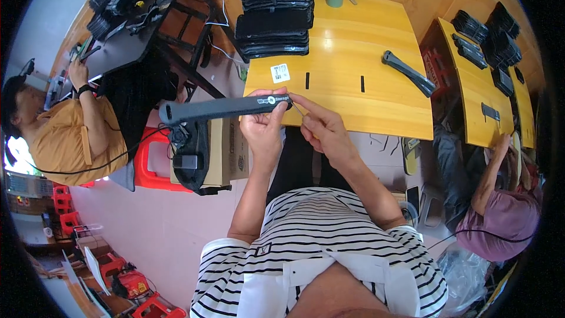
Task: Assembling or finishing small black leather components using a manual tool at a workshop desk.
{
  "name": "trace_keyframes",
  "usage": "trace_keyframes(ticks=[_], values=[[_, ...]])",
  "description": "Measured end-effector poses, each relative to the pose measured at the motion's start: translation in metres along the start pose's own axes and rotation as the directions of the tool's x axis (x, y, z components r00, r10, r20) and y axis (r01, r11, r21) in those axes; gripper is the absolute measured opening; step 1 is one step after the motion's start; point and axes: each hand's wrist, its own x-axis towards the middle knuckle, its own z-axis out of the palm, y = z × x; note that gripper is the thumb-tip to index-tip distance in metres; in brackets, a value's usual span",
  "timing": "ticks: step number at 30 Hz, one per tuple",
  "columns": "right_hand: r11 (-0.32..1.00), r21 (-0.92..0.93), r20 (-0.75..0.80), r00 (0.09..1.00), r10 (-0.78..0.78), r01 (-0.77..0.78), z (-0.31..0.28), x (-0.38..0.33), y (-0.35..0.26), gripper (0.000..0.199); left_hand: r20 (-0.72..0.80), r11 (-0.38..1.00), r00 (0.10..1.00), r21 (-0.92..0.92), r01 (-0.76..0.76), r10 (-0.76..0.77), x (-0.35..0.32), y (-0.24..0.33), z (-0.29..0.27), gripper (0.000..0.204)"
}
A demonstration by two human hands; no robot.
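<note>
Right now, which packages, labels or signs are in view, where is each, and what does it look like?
Dark grey strap: held in left hand, with a small round white label.
Square white sticker: flat on yellow table, dark code pattern.
Stack of black pouches: table's far left corner, white label strips.
Brown cardboard box: below the strap.

Left hand [263, 126] grips a long black strap [220, 109]; right hand [322, 126] pinches its end.

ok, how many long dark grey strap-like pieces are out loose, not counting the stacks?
2. One long dark grey strap-like piece is held in both hands, left hand and right hand, at the yellow wooden table's near edge. Another lies on the table, right side. More may be hidden.
</note>
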Motion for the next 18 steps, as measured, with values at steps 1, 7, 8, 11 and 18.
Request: trace_keyframes(ticks=[1, 7, 8, 11, 18], values=[[0.994, 0.102, -0.004, 0.999, 0.036, -0.035, 0.001, 0.0, 0.0, 0.043, -0.017, 0.999, 0.999, 0.03, -0.044, 0.044, -0.001, -0.001, 0.003, 0.029], [0.96, -0.187, -0.104, 0.968, -0.229, 0.208, 0.006, 0.004, 0.017, 0.041, -0.043, 0.998, 0.998, 0.039, -0.051, 0.052, -0.003, 0.005, 0.006, 0.026], [0.87, -0.386, -0.108, 0.921, -0.373, 0.307, 0.005, 0.005, 0.018, 0.041, -0.026, 1.0, 1.0, 0.002, -0.018, 0.018, -0.002, 0.009, 0.005, 0.026], [0.984, -0.127, -0.048, 0.99, -0.132, 0.125, 0.001, 0.005, 0.006, 0.04, -0.017, 0.999, 0.999, -0.028, 0.033, -0.033, -0.003, 0.009, 0.001, 0.025], [0.979, -0.109, -0.084, 0.98, -0.18, 0.17, 0.001, 0.006, 0.012, 0.037, 0.037, 0.996, 0.996, -0.009, 0.083, -0.083, 0.001, 0.012, -0.005, 0.025]])
